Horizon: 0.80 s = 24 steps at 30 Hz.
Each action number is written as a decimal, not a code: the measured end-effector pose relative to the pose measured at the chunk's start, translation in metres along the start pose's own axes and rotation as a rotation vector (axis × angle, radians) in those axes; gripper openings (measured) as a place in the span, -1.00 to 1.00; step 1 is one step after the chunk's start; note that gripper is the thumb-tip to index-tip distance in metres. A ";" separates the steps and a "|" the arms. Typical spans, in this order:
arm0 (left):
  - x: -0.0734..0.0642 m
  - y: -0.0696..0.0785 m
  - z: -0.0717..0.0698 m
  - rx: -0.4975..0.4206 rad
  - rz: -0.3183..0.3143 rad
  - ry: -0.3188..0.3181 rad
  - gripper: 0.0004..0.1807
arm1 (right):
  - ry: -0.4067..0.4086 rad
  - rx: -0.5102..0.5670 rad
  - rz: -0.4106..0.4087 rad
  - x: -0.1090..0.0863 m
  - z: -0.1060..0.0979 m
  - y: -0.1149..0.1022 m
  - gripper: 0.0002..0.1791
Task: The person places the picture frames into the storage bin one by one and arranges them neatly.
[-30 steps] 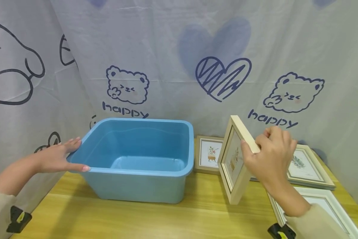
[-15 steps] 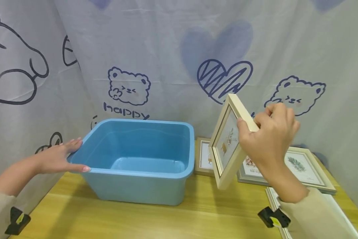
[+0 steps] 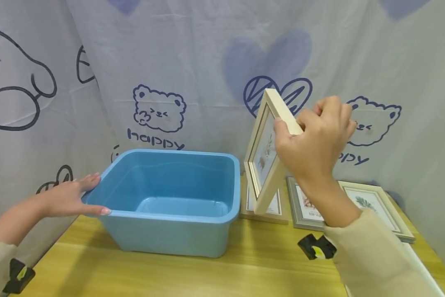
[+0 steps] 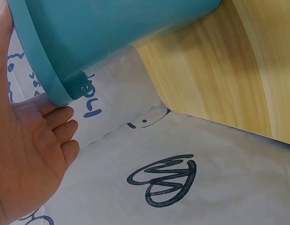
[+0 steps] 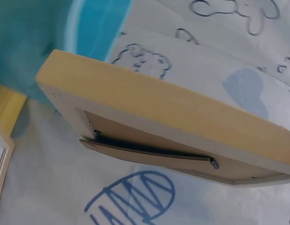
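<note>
My right hand (image 3: 317,140) grips the top edge of a light wooden picture frame (image 3: 278,109), thumb on the picture side. The frame hangs tilted above the table, right of a blue plastic tub (image 3: 166,237). Its open back with a loose backing board (image 5: 149,156) shows in the right wrist view. My left hand (image 3: 66,198) rests against the tub's near left corner, thumb and forefinger spread along the rim. In the left wrist view, its other fingers curl loosely beneath the tub rim (image 4: 34,51). No contents show inside the tub.
Several picture frames lie flat on the wooden table (image 3: 163,274): a brown frame (image 3: 265,217) below the held one, a grey frame (image 3: 296,210), a beige leaf-print frame (image 3: 389,206), and a white frame (image 3: 424,268) mostly behind my right sleeve. A printed curtain (image 3: 207,53) hangs behind.
My right hand has raised the picture frame and carried it left, closer to the tub. More of the grey frame shows now. My left hand has stayed at the tub's corner.
</note>
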State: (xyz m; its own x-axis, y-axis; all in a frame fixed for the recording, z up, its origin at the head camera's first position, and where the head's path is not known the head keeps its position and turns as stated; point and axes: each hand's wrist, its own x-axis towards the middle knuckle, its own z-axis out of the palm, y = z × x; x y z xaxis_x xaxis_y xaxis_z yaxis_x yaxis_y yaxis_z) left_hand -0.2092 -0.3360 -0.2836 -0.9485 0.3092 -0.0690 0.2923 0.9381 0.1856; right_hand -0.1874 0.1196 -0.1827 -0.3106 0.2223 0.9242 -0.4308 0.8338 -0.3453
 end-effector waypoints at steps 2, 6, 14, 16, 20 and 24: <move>0.000 0.000 0.000 -0.002 0.003 0.004 0.09 | -0.007 0.013 0.016 0.005 0.001 -0.005 -0.58; 0.000 -0.001 0.000 -0.006 0.013 0.018 0.09 | -0.015 0.039 0.066 0.010 0.004 -0.015 -0.57; 0.001 -0.002 0.002 -0.021 0.013 0.024 0.09 | 0.031 0.078 0.080 0.007 0.021 -0.035 -0.57; 0.001 -0.003 0.002 -0.015 0.014 0.026 0.09 | 0.042 0.083 0.070 0.004 0.025 -0.038 -0.58; 0.001 -0.004 0.002 -0.006 0.016 0.027 0.08 | 0.045 0.085 0.060 -0.001 0.034 -0.042 -0.58; 0.001 -0.003 0.002 -0.004 0.007 0.022 0.08 | 0.027 0.065 0.044 -0.007 0.041 -0.041 -0.61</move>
State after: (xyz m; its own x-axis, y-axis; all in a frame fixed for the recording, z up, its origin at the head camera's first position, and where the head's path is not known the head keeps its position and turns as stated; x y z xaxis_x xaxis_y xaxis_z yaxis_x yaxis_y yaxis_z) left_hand -0.2103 -0.3382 -0.2856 -0.9488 0.3126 -0.0459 0.2989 0.9352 0.1899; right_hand -0.2026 0.0628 -0.1822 -0.3079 0.2720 0.9117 -0.4716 0.7887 -0.3945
